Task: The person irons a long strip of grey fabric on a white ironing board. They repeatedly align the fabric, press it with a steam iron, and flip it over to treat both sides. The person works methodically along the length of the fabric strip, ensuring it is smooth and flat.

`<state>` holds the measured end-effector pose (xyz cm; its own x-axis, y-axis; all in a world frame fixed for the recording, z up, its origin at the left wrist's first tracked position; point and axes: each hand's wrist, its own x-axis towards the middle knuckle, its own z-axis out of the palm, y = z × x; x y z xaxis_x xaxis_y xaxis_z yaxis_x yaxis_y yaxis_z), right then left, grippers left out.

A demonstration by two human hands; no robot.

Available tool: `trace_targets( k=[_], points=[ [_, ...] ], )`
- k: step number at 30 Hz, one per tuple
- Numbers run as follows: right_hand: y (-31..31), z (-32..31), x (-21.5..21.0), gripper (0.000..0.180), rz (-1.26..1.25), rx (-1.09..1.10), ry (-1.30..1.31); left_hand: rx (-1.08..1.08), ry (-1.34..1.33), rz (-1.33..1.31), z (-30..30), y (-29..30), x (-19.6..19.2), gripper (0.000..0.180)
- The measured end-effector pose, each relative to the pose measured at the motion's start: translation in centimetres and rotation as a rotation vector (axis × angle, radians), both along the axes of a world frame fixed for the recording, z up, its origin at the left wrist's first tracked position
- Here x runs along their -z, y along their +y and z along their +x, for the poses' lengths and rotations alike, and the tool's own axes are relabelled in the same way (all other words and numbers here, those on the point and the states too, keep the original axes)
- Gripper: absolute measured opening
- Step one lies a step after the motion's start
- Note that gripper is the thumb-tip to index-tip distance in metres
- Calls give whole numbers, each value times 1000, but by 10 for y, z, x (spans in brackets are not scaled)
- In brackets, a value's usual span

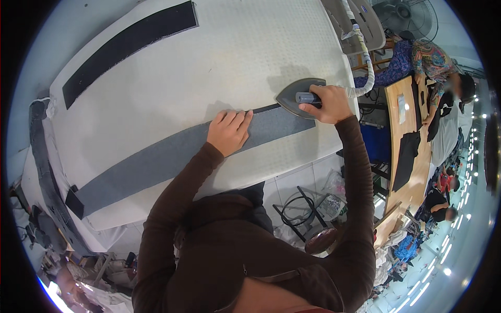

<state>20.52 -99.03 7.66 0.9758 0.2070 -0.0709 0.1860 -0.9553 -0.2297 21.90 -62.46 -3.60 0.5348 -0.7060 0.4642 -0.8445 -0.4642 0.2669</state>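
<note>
A long, slightly curved grey fabric strip (156, 161) lies across the padded white ironing table (250, 47). Along its far edge, to the right of my left hand, runs a narrow dark folded band. My left hand (228, 132) has its fingers bent and held together at that edge, closed on the strip. My right hand (333, 103) is wrapped round the handle of an iron (288, 96). The iron rests on or just over the strip's far edge near its right end, its tip toward the left. Its soleplate hides part of the edge.
A black curved fabric strip (133, 47) lies at the far left of the table. The iron's wrapped hose (371, 70) rises along the right side. Beyond stand a wooden table (402, 122) with black pieces, a person bending over it, and a fan (407, 18).
</note>
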Motion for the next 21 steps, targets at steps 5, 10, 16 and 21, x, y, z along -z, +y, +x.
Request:
trace_targets(
  k=[5, 10, 16, 21],
  points=[
    [18, 2, 1, 64, 2, -51, -8, 12, -52, 4, 1, 5, 2, 44],
    [37, 3, 1, 64, 28, -72, -27, 23, -62, -12, 1, 14, 3, 38],
    [58, 3, 3, 63, 47, -88, -57, 27, -39, -8, -1, 20, 2, 41],
    [69, 3, 4, 64, 32, -97, -65, -6, -56, 53, -8, 27, 1, 40]
  ],
)
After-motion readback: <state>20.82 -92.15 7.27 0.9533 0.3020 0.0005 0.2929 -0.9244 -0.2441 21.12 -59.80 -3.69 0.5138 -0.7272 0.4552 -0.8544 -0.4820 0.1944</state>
